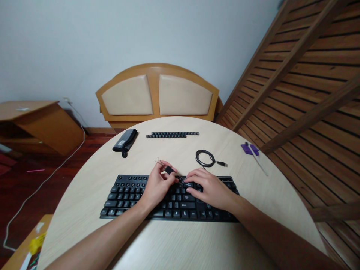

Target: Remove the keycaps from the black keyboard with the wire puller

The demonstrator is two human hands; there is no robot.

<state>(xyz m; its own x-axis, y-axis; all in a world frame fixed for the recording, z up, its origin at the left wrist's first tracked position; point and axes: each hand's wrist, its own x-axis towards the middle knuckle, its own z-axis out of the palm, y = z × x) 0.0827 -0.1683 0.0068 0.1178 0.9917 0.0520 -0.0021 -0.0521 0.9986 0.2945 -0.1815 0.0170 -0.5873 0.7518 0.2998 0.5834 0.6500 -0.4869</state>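
The keyboard (180, 205) lies flat on the near half of the table (180, 243), its rows running left to right. The left hand (157, 180) is closed, thumb against fingers, on the black grip of a wire puller (169, 170); one wire end juts out behind the fingers, the other reaches down among the upper keys. The right hand (209, 187) rests on the board beside that end, thumb and forefinger apart; whether a fingertip touches the wire, I cannot tell.

The step in hand looks like working the puller around a single key. Bare switches (131, 185) show at the left of the top rows. The next move seems to call for seating the wire under the key's edges, the right hand steadying the board, and a straight lift.

Farther out, loose keys (171, 135) stand lined up in two rows near the far edge, with a pouch (123, 142) to their left. The cable (204, 165) lies coiled just beyond the board; at far right, a thin stick (257, 159) crosses a purple cloth (247, 149).
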